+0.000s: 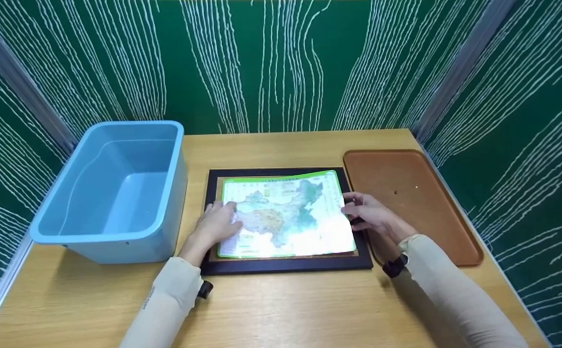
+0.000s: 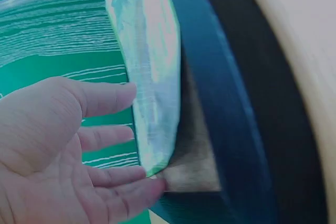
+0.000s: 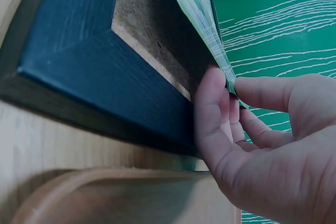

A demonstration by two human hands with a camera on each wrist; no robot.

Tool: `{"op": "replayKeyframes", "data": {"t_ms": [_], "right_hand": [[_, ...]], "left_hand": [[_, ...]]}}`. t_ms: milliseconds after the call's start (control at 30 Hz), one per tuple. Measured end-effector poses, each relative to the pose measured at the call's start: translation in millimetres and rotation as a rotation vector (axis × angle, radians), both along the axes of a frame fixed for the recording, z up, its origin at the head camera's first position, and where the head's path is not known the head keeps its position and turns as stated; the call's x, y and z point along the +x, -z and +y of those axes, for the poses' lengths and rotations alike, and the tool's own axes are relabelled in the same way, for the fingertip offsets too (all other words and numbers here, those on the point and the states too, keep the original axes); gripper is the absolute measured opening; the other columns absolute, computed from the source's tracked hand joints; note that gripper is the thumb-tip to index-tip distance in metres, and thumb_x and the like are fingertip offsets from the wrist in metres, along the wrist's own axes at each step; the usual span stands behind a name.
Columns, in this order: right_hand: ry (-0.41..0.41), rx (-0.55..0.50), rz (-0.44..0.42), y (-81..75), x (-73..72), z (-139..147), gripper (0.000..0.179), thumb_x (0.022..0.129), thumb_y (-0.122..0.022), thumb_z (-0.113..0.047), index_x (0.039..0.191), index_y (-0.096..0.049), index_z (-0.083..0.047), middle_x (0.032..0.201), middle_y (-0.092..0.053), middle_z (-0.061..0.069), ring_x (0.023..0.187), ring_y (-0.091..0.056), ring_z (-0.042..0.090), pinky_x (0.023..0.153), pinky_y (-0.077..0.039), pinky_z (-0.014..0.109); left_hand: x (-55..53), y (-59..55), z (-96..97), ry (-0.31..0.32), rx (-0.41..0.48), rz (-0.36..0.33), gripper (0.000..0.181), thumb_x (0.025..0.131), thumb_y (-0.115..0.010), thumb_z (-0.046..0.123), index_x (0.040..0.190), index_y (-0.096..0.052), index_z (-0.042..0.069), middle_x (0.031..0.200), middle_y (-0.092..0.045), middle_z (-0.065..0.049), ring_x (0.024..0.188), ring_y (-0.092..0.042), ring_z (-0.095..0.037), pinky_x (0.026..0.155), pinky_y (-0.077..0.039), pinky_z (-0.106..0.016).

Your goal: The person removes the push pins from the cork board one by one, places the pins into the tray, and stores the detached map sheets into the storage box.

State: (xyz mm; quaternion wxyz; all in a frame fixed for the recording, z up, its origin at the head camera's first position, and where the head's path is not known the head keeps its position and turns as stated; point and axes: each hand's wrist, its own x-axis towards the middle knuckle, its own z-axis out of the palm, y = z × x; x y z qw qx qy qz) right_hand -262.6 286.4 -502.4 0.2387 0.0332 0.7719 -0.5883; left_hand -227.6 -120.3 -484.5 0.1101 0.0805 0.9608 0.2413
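A glossy map sheet with a green border lies over a dark picture frame. Its brown inner board shows in the right wrist view, where the sheet is lifted off it at that side. My right hand pinches the sheet's right edge between thumb and fingers. At the left edge, my left hand touches the sheet with fairly straight fingers. The left wrist view shows the map's corner against its fingertips. Glare washes out the lower part of the map.
A deep light-blue plastic bin stands left of the frame. On the right, a brown tray lies close beside the frame. Green panels with white streaks enclose the wooden table at the back and sides.
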Motion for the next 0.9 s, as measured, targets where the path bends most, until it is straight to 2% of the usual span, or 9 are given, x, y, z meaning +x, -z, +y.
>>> {"op": "replayKeyframes", "data": {"t_ms": [133,267,400,500,733,900], "right_hand": [[-0.001,-0.001,-0.004,-1.3,0.6,0.7,0.062,0.1,-0.063,-0.016,0.154,-0.033,-0.006,0.113,-0.051,0.008,0.09,-0.051,0.019,0.074,-0.056,0.036],[0.01,0.004,-0.003,-1.5,0.8,1.1,0.062,0.101,-0.062,-0.017,0.155,-0.034,-0.006,0.107,-0.052,0.009,0.087,-0.052,0.019,0.073,-0.057,0.037],[0.0,0.017,0.003,0.6,1.6,0.3,0.062,0.101,-0.063,-0.016,0.154,-0.034,-0.005,0.115,-0.053,0.011,0.091,-0.053,0.021,0.075,-0.058,0.038],[-0.015,0.023,0.011,2.3,2.9,-0.6,0.062,0.1,-0.063,-0.014,0.154,-0.034,-0.004,0.121,-0.053,0.013,0.093,-0.055,0.022,0.075,-0.058,0.038],[-0.008,0.034,0.035,5.0,4.5,0.1,0.058,0.099,-0.063,-0.012,0.15,-0.037,-0.002,0.116,-0.053,0.012,0.092,-0.056,0.021,0.073,-0.059,0.037],[-0.006,0.017,0.034,4.6,4.0,-0.6,0.054,0.099,-0.063,-0.011,0.147,-0.04,-0.003,0.113,-0.053,0.009,0.091,-0.057,0.02,0.072,-0.059,0.037]], "left_hand": [[-0.9,-4.4,3.4,-0.071,-0.016,-0.017,0.059,0.098,-0.063,0.029,0.146,-0.049,-0.001,0.145,-0.046,-0.029,0.133,-0.042,-0.044,0.108,-0.035,-0.06],[-1.3,-5.7,4.1,-0.132,-0.001,-0.059,0.068,0.098,-0.063,0.032,0.154,-0.04,0.0,0.148,-0.04,-0.031,0.136,-0.039,-0.046,0.108,-0.035,-0.062],[-1.3,-4.3,2.0,-0.173,0.007,-0.087,0.072,0.098,-0.063,0.034,0.156,-0.036,0.001,0.149,-0.038,-0.032,0.132,-0.043,-0.047,0.105,-0.037,-0.062],[-2.0,-3.3,0.5,-0.184,0.022,-0.089,0.073,0.098,-0.064,0.034,0.156,-0.035,0.0,0.149,-0.037,-0.033,0.13,-0.045,-0.048,0.104,-0.038,-0.062],[-3.1,-2.2,4.2,-0.181,0.093,-0.089,0.07,0.097,-0.064,0.036,0.153,-0.04,0.002,0.144,-0.042,-0.03,0.123,-0.05,-0.047,0.099,-0.044,-0.059],[-1.0,-4.5,2.8,-0.173,0.102,-0.088,0.07,0.098,-0.064,0.037,0.153,-0.04,0.001,0.144,-0.042,-0.03,0.125,-0.049,-0.047,0.1,-0.043,-0.059]]}}
